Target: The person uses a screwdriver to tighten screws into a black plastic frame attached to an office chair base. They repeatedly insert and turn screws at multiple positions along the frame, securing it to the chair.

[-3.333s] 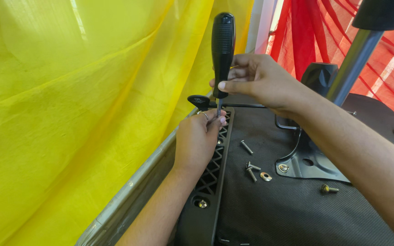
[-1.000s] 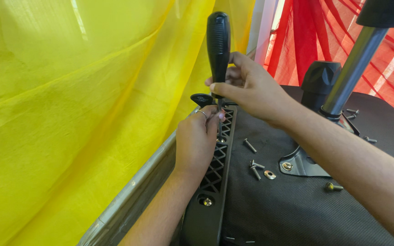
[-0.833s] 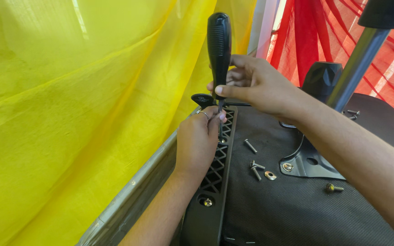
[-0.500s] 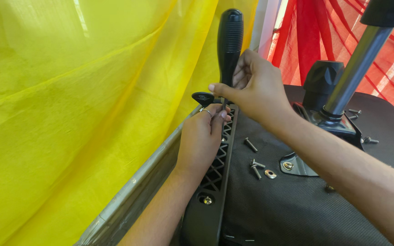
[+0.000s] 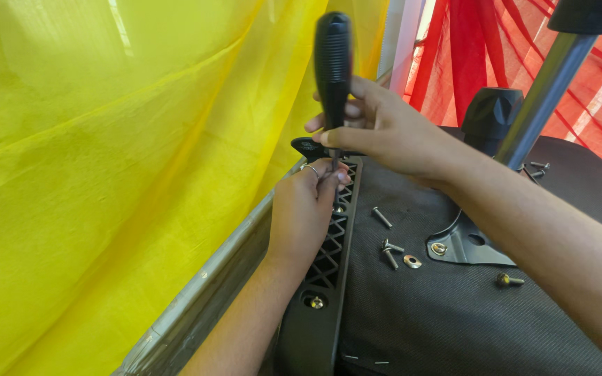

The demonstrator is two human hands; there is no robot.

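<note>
My right hand grips the lower part of a black-handled screwdriver, held upright over a black latticed plastic strip along the edge of a dark fabric seat base. My left hand rests on the strip, its fingertips pinched around the screwdriver's shaft where the tip meets the strip. The tip and any screw under it are hidden by my fingers. One screw sits fastened in the strip nearer to me.
Loose bolts and a washer lie on the fabric beside a black metal bracket. A grey metal column rises at the right. Yellow cloth hangs at the left, red cloth behind.
The screwdriver handle has swayed a little left and right while staying upright on the same spot. My right hand's fingers have shifted their grip around it; my left hand has stayed put.
</note>
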